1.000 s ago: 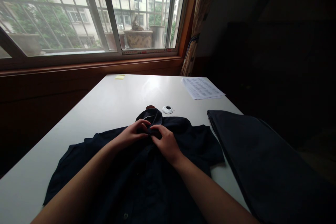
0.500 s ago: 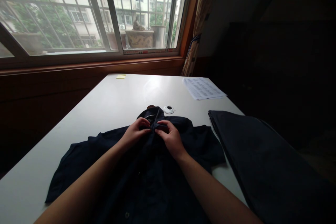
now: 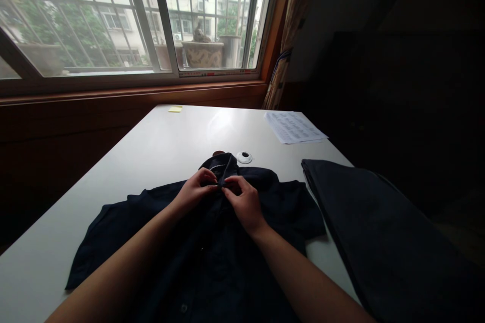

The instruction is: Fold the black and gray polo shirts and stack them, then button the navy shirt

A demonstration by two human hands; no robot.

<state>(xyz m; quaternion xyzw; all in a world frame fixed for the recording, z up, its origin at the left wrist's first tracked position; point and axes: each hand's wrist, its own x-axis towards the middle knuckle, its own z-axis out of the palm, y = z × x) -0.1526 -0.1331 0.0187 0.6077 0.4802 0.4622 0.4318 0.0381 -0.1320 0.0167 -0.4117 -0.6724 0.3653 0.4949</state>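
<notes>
A dark navy short-sleeved shirt (image 3: 212, 262) lies spread front side up on the white table (image 3: 125, 161), its collar (image 3: 232, 165) pointing away from me. Just below the collar, my left hand (image 3: 197, 189) pinches the shirt's front edge between thumb and fingers. My right hand (image 3: 244, 202) grips the cloth right beside it, the fingertips of both hands almost meeting. Any button between them is too dark and small to make out. Lower on the front, a small button (image 3: 184, 308) shows.
Dark folded cloth (image 3: 379, 232) lies along the table's right side. Beyond the collar are a white ring-shaped piece (image 3: 244, 157) and a brown round object (image 3: 218, 153). Printed sheets (image 3: 294, 127) and a yellow sticky note (image 3: 175, 109) lie near the far edge, before a barred window (image 3: 200, 20).
Both hands stay at the collar, their fingers shifting slightly on the cloth. The right fingers lifted a bit of the front edge, then drew in closer again. The view moved a little.
</notes>
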